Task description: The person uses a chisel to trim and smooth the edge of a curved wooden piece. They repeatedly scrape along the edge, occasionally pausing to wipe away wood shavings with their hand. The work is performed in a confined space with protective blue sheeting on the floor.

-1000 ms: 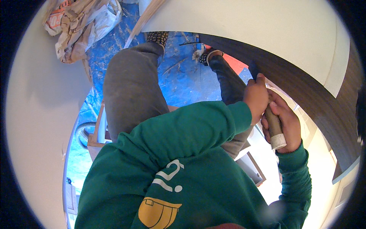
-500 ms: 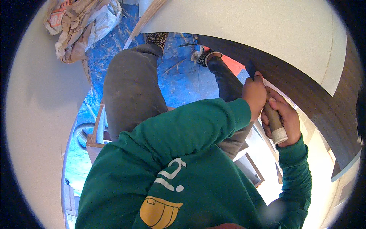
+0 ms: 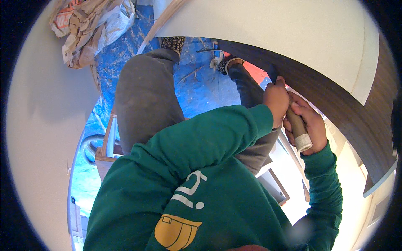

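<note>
Grip: your right hand (image 3: 307,125) was wrapped around a brown tube-shaped tool (image 3: 298,127), fingers closed on its body, the thumb lying along its upper side.
Left hand: your left hand (image 3: 276,100) was closed in a fist just above the grip, touching the upper end of the tool; what the fingers pinched there was hidden, so I cannot tell it exactly.
Tool: it was tilted, its pale flat end (image 3: 304,144) sticking out below the grip, its other end hidden under your left fist.
Panel: the dark wood-grain panel (image 3: 335,100) ran just beyond the grip, and the dark tip (image 3: 272,75) above your left fist met its lower edge.
White board: a white board (image 3: 272,33) lay beyond the panel, further from the grip.
Legs: your grey trouser leg (image 3: 142,96) was to the left of the grip, well apart from it.
Floor: a blue sheet (image 3: 197,83) covered the floor, between the leg and the grip.
Far corner: crumpled paper bags (image 3: 88,29) lay far to the left of the grip.
</note>
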A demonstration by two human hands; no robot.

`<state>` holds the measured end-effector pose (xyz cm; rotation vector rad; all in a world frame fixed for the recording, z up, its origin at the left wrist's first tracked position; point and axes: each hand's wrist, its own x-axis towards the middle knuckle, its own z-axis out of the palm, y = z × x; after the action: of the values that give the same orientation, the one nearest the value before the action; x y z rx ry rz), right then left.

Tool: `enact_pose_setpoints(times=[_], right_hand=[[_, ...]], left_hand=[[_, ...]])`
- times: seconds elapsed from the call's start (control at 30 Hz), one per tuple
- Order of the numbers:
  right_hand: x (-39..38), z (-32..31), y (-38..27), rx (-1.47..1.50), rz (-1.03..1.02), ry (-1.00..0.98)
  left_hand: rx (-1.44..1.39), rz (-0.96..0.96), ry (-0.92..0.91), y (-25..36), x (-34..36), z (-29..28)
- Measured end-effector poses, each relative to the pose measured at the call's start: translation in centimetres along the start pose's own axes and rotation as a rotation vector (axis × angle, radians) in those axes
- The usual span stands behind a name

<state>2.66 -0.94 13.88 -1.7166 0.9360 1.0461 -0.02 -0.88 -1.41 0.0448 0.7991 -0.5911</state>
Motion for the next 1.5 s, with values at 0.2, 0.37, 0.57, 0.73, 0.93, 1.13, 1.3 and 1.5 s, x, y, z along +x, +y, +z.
enact_pose_setpoints(times=[0.2, 0.37, 0.57, 0.73, 0.93, 1.13, 1.3, 1.5], right_hand=[[0.0, -0.1, 0.1, 0.020, 0.009, -0.023], [-1.2, 0.2, 0.5, 0.021, 0.011, 0.034], [-1.8, 0.1, 0.0, -0.012, 0.025, 0.033], [-0.9, 0.8, 0.3, 0.012, 0.031, 0.049], [-0.1, 0.2, 0.6, -0.002, 0.025, -0.019], [-0.1, 0.4, 0.6, 0.003, 0.036, 0.047], [2.2, -1.1, 1.0, 0.005, 0.032, -0.088], [6.5, -0.7, 4.7, -0.035, -0.029, -0.049]], left_hand=[[0.148, 0.105, 0.048, 0.4, 0.1, -0.1], [0.093, -0.039, 0.139, 0.5, -2.6, 1.1], [0.200, 0.141, 0.069, -1.7, -0.7, 0.2], [0.229, -0.019, 0.003, -0.9, 0.0, -0.7], [0.217, 0.047, 0.002, -0.3, -0.1, -1.0], [-0.017, -0.025, 0.057, -0.7, 0.5, -0.9], [-0.101, -0.073, 0.050, 1.5, -0.6, -1.0], [0.002, -0.035, 0.128, 1.3, 1.4, -4.6]])
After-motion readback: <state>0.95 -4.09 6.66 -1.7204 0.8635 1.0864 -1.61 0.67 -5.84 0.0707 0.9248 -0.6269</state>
